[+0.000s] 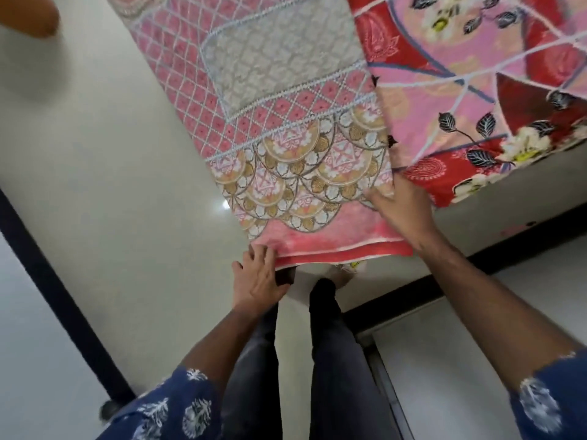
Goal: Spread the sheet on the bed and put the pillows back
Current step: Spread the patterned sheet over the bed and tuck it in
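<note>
The sheet (286, 128), pink with a lattice, a grey panel and gold scallops near its hem, lies over the bed and hangs off the near edge, its red border just above the person's feet. The left hand (259, 277) is at the hem's left corner, fingers curled onto the border; whether it pinches the cloth or only presses on it cannot be told. The right hand (401, 208) lies flat, fingers spread, on the sheet's right edge where that edge meets a second cloth (476, 90). This cloth is red and pink with white flowers and dark leaves; it covers the bed to the right and overlaps the sheet along that seam.

Both forearms are bare, and 2 blue sleeves (178, 411) with white prints show at the bottom. Dark trousers (336, 360) stand between the arms, close against the bed's edge. The floor (95, 169) is pale and glossy with a black strip (54, 296) across its left part. An orange-brown blur fills the top left corner; what it is cannot be told.
</note>
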Available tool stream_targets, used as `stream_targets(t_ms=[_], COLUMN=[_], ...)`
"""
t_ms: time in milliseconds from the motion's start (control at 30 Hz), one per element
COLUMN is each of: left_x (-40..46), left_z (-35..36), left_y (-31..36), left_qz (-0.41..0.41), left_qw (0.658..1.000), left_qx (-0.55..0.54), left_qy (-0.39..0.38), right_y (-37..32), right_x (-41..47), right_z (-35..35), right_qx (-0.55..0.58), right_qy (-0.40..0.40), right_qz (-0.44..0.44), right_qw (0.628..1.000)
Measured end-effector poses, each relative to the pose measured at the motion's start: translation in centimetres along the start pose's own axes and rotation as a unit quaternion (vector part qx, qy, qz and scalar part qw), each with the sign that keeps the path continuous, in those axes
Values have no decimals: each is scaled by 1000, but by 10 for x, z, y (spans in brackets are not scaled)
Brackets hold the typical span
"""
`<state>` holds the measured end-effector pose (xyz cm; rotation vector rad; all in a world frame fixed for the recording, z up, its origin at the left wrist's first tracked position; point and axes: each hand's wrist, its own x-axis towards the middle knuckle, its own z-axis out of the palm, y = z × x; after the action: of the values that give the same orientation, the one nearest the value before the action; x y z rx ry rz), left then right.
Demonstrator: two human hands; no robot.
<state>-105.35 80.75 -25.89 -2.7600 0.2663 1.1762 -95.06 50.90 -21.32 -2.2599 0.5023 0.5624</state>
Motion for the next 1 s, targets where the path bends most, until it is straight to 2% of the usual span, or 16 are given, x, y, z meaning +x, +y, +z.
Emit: stream_targets(t_ms=[133, 233, 500, 633, 700, 767, 833, 900, 1000], left_x=[5, 14, 36, 39, 42, 37, 28, 22, 15], left_z=[9, 1, -9, -14, -21, -28, -38, -48, -54], left_y=[15, 13, 14, 20, 14, 11, 11, 16, 25], left_qz=[-27, -45, -23, -30, 14, 93, 150, 175, 224], left_qw=[998, 996, 996, 995, 993, 985, 977, 973, 953], left_qx=[2, 18, 85, 61, 95, 141, 146, 151, 195], left_qy=[61, 74, 31, 67, 67, 42, 30, 24, 59], right_y=[12, 22, 27, 29, 29, 30, 32, 35, 36], right_x=[-15, -27, -34, -35, -33, -33, -33, -34, -34], right_z=[-1, 4, 17, 17, 13, 7, -2, -13, -34], right_qx=[82, 170, 372, 396, 385, 378, 368, 352, 338], right_qy=[-33, -58, -60, -102, -114, -117, -118, -120, -137], right_qz=[-10, 9, 47, 31, 17, 9, 8, 7, 5], right_qw=[996, 984, 925, 912, 916, 918, 922, 928, 931])
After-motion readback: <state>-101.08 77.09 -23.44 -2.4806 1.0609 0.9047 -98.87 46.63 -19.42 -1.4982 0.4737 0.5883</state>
